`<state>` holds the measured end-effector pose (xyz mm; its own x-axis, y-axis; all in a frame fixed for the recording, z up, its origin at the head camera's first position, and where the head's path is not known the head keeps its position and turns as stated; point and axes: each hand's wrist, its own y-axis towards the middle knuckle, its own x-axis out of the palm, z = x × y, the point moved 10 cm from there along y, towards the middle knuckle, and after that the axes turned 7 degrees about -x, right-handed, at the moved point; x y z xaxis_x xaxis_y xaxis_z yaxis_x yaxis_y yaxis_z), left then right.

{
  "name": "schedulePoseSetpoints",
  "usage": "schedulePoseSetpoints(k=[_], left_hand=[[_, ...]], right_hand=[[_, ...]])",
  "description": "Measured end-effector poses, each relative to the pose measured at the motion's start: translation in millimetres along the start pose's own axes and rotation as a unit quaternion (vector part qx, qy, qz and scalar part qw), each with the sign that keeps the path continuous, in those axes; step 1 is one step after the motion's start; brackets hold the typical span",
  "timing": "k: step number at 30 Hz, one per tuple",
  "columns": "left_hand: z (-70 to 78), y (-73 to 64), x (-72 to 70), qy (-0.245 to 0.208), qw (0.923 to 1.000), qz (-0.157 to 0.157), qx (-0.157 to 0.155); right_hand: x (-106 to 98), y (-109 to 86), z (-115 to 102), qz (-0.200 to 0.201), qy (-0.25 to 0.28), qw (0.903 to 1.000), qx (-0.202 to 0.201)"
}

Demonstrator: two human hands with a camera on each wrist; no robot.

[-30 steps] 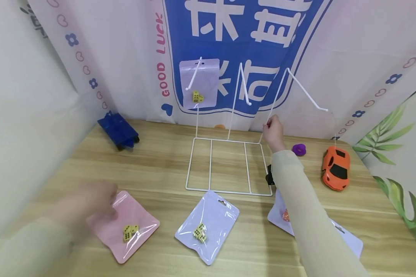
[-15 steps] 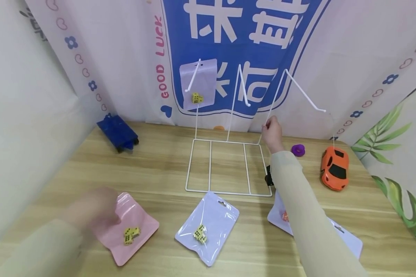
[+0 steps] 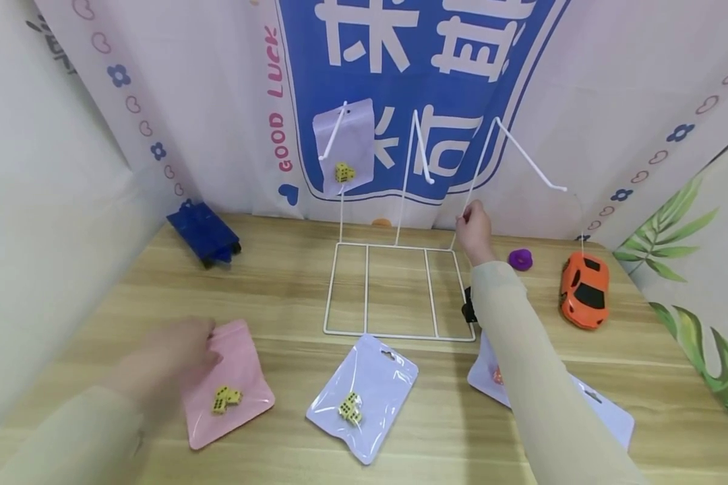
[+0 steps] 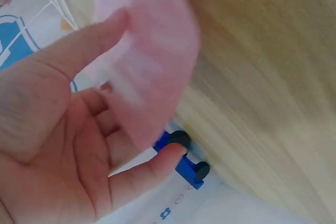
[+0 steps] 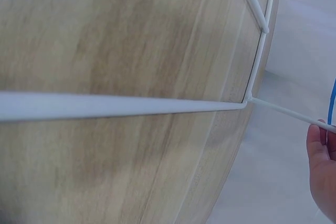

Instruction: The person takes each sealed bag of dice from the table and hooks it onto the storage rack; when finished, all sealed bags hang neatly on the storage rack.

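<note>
At the left, my left hand (image 3: 185,350) holds the top edge of a pink zip pouch (image 3: 243,364) with yellow dice in its window. The left wrist view has the thumb on the near face of the pink pouch (image 4: 157,61) and fingers behind it. My right hand (image 3: 476,232) pinches the right upright of a white wire display rack (image 3: 400,337); in the right wrist view the hand (image 5: 323,166) is at the image's edge. From the rack's left hook hangs a lilac pouch (image 3: 358,131) with yellow dice. Another lilac pouch (image 3: 382,384) lies before the rack.
More lilac pouches (image 3: 609,411) lie partly under the right forearm. A blue toy vehicle (image 3: 203,229) stands back left; an orange toy car (image 3: 585,293) and a small purple object (image 3: 520,259) are back right. A printed curtain (image 3: 218,121) hangs behind.
The left hand has taken hold of the pink pouch, whose top edge has risen and turned upright in view. The right hand keeps its place on the rack.
</note>
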<state>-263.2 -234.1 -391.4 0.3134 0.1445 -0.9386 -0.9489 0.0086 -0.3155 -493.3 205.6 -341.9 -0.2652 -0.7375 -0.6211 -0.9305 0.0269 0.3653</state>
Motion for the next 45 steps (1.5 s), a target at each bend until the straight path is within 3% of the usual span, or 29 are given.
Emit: schedulePoseSetpoints(k=[5, 12, 17, 21, 25, 31, 35, 39, 45], left_hand=[[21.3, 7.0, -14.4, -0.008, 0.9985, 0.034, 0.043], [57.4, 3.0, -40.6, -0.042, 0.9891, 0.089, 0.11], [88.8, -6.4, -71.0, -0.075, 0.9752, 0.131, 0.162], [111.7, -18.8, -96.9, -0.083, 0.9658, 0.162, 0.185], [130.6, -35.1, -131.4, -0.114, 0.9488, 0.21, 0.206], [149.9, -53.4, -179.7, -0.208, 0.9245, 0.228, 0.224], [161.8, -63.1, -208.6, -0.23, 0.9117, 0.245, 0.236], [167.2, -60.2, -230.2, -0.234, 0.9111, 0.258, 0.22], [166.2, -44.8, -237.4, -0.226, 0.9257, 0.242, 0.183]], right_hand=[[1, -3.1, 0, -0.001, 0.004, 1.0, 0.003], [-1, -5.8, 1, 0.0, 0.007, 1.0, -0.001], [-5, 0.9, 0, 0.009, 0.004, 0.9999, -0.007], [-5, 3.4, -1, 0.011, 0.002, 0.9999, -0.005], [-3, 2.8, 0, 0.006, 0.003, 1.0, 0.001], [-2, 1.2, 1, 0.005, 0.004, 1.0, 0.003], [-1, 1.9, 1, 0.005, 0.003, 1.0, 0.003], [-3, 2.8, 2, 0.009, -0.001, 0.9999, 0.004], [-2, 0.0, -2, 0.009, -0.005, 0.9999, 0.005]])
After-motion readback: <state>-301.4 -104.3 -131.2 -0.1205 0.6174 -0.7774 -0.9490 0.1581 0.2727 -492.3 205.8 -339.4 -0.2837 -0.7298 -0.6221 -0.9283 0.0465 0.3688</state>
